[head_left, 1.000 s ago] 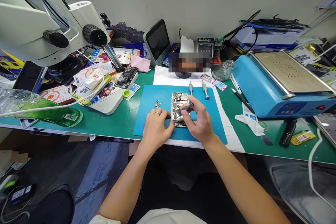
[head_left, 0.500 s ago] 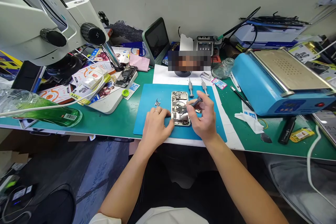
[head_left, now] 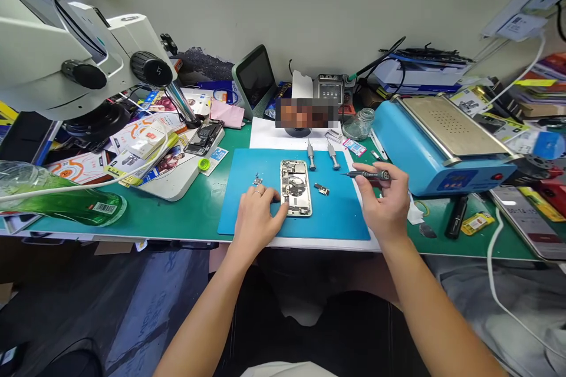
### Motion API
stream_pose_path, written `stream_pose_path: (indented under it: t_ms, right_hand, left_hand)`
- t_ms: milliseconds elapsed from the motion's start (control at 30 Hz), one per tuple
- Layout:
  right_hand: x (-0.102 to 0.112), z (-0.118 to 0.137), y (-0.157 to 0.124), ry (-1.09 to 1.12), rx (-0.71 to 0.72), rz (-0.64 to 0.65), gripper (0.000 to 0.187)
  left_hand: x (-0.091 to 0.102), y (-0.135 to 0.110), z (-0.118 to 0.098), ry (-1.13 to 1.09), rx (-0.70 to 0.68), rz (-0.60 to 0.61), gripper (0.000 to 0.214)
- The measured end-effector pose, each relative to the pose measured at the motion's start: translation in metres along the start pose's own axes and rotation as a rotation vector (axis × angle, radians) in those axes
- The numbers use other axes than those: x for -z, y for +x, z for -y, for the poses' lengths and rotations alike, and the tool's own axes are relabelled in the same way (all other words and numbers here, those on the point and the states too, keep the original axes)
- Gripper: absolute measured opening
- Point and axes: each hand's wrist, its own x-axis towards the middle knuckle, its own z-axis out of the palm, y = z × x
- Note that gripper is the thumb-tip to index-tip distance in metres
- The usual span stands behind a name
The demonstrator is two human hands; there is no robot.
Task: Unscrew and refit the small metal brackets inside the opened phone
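Observation:
An opened smartphone (head_left: pixel 296 188) with its inner parts bare lies on the blue mat (head_left: pixel 340 218). My left hand (head_left: pixel 260 212) rests at its lower left side, closed, with thumb and forefinger against the frame. Off to the right, my right hand (head_left: pixel 387 203) grips a dark screwdriver (head_left: pixel 369 175) above the mat's edge, its tip pointing left toward the phone. A small phone part (head_left: pixel 322 189) lies right of the phone, and tiny metal pieces (head_left: pixel 257 179) lie above my left hand. Two grey screwdrivers (head_left: pixel 312 156) lie at the mat's top edge.
A microscope (head_left: pixel 110 70) overhangs the left, above boxes and another opened phone (head_left: pixel 203 136). A green bottle (head_left: pixel 66 194) lies at the left. To the right stands a blue heating plate machine (head_left: pixel 442 153), with a glass jar (head_left: pixel 359 125) beside it.
My right hand, with the screwdriver, has moved from over the phone to the right, uncovering the phone's right side and the small part. My left hand stays at the phone.

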Motion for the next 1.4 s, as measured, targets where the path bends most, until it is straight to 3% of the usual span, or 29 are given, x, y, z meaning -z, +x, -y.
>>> stream_pose_path:
  t_ms: [133, 267, 400, 600, 800, 1133, 1400]
  right_hand:
    - [0.022, -0.014, 0.004, -0.256, 0.169, 0.170, 0.020]
    - [0.029, -0.027, 0.003, -0.276, 0.304, 0.328, 0.017]
    - [0.029, -0.034, -0.005, -0.299, 0.333, 0.414, 0.020]
    - [0.027, -0.033, -0.007, -0.329, 0.262, 0.411, 0.023]
    - [0.013, -0.044, 0.015, -0.340, 0.217, 0.366, 0.027]
    - [-0.015, -0.064, 0.046, -0.369, 0.195, 0.554, 0.040]
    - [-0.027, -0.064, 0.041, -0.438, 0.177, 0.476, 0.040]
  left_hand:
    - [0.000, 0.000, 0.000, 0.010, -0.007, -0.001, 0.010]
    - [0.000, 0.000, 0.000, 0.014, -0.004, 0.000, 0.010]
    - [-0.001, -0.001, 0.000, 0.015, -0.007, -0.008, 0.010]
    - [-0.002, -0.001, 0.000, -0.005, -0.008, -0.006, 0.009]
    - [-0.001, -0.001, 0.000, -0.014, -0.005, 0.003, 0.008]
    - [0.000, -0.001, -0.003, -0.007, 0.008, 0.008, 0.007]
    - [-0.001, -0.002, -0.002, -0.010, 0.004, 0.008, 0.008]
